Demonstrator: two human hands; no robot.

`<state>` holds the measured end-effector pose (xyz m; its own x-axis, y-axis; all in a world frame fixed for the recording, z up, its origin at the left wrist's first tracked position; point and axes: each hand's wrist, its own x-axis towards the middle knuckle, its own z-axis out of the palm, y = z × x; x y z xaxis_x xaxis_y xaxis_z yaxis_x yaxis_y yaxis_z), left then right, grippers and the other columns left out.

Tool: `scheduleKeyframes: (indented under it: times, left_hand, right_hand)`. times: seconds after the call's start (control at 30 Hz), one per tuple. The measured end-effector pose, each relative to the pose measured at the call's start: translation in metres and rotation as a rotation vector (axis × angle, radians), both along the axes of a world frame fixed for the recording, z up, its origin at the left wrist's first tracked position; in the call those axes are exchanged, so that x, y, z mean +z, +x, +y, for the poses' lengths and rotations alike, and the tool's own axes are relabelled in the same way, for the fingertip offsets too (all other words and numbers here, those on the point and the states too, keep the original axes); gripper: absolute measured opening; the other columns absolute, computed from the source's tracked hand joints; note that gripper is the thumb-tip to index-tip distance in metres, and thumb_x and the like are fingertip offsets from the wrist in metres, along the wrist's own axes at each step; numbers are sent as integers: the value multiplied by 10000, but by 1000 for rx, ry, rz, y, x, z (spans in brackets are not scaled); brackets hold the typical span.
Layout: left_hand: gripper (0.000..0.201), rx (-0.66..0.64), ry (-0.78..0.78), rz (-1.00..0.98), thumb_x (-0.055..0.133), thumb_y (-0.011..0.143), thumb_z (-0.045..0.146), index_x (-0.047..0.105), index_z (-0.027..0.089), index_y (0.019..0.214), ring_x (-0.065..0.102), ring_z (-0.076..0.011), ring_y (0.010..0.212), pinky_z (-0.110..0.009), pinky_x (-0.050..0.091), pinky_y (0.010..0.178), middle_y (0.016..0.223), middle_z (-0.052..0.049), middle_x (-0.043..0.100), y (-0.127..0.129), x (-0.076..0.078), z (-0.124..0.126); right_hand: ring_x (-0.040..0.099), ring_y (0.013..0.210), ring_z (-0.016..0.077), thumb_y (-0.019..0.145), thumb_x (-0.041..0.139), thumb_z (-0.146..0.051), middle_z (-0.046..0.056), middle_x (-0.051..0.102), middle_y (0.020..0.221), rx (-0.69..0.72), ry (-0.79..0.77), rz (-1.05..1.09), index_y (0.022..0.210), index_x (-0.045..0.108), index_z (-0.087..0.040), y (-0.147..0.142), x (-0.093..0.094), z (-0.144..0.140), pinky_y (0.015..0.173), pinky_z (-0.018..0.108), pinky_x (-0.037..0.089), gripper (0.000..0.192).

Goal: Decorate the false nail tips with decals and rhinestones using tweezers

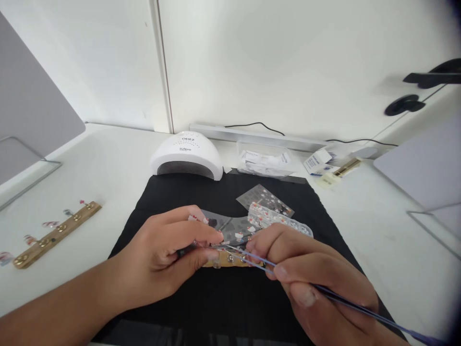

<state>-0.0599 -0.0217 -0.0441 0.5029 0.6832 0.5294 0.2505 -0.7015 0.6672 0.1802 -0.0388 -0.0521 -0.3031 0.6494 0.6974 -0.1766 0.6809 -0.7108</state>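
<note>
Clear plastic forms the shallow box (264, 161) at the far edge of the black mat (173, 192); it holds white folded papers or packets, too small to read. A black mat covers the middle of the white table (378, 230), which runs back to a white wall with a vertical seam.

On the mat, both hands work close together. The left hand (169, 252) is closed in a pinch, thumb and forefinger pressed on the near end of a small brass strip (226, 259) that lies on the mat just beneath the fingertips. The right hand (306, 274) is curled around a thin blue-handled tool (345, 302), gripped like a pen, its tip reaching to the strip where the two hands nearly meet. Just behind the fingers lie transparent sticker sheets (266, 206) with small cartoon figures, partly overlapping.

A white domed nail lamp (187, 156) stands at the mat's far left corner. On the bare table to the left lies a second brass strip (57, 233) carrying a row of decorated nail tips. At the far right sit a small white carton (319, 161) and a beige file-like stick (338, 173). A black cable (259, 126) trails along the wall, and grey panels on wire stands flank both sides
</note>
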Motion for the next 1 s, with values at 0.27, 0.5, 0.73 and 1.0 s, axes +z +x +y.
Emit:
scheduleKeyframes:
  times: [0.27, 0.5, 0.73, 1.0]
  left_hand:
    - [178, -7, -1, 10, 631, 915, 83, 661, 177, 1063, 577, -57, 700, -156, 451, 592, 874, 4, 606, 0, 1, 1]
    - [189, -7, 9, 16, 634, 901, 66, 659, 171, 1056, 583, -57, 698, -153, 461, 597, 882, -1, 607, 0, 2, 1]
    - [153, -18, 13, -3, 633, 916, 92, 664, 169, 1045, 573, -53, 684, -148, 458, 590, 864, 2, 606, 0, 2, 1]
    - [143, -9, 16, 0, 644, 908, 95, 676, 159, 1033, 578, -53, 691, -139, 459, 589, 845, 2, 615, 0, 3, 1]
  right_hand:
    - [619, 752, 229, 930, 536, -154, 57, 585, 719, 27, -43, 4, 1033, 738, -179, 0, 3, 2, 686, 441, 567, 228]
    - [623, 733, 220, 934, 552, -165, 46, 574, 689, 32, -54, 23, 1001, 746, -170, -3, 4, 3, 678, 425, 570, 206]
    - [620, 738, 220, 925, 561, -159, 48, 586, 698, 32, -64, 47, 1000, 752, -171, 0, 0, 2, 679, 428, 562, 205]
    - [627, 734, 215, 916, 565, -146, 56, 613, 710, 35, -49, 38, 1018, 759, -157, -2, 2, 3, 674, 417, 562, 219]
